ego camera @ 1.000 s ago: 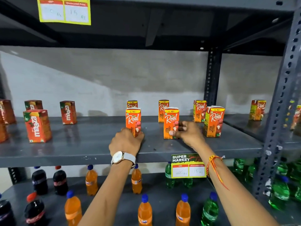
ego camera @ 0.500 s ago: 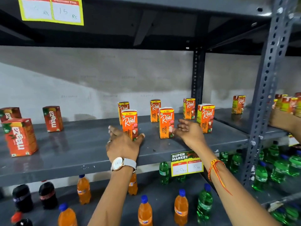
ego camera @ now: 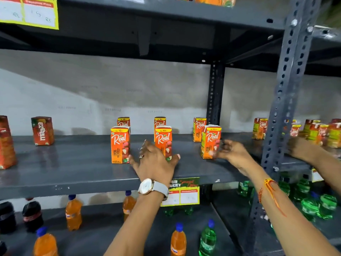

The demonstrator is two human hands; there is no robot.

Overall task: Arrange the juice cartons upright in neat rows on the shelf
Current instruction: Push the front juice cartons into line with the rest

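Boxy orange cartons (ego camera: 120,145) stand upright on the smooth grey metal shelf (ego camera: 73,163). Left hand (ego camera: 156,164) splayed, holding nothing; right hand (ego camera: 233,154) blurred, its grip unclear.

I have just the one view, worn on the head, looking forward and slightly down at the grey shelf (ego camera: 73,170) from close range, level with its juice cartons (ego camera: 120,145). The right edge is blurred, probably from head motion.
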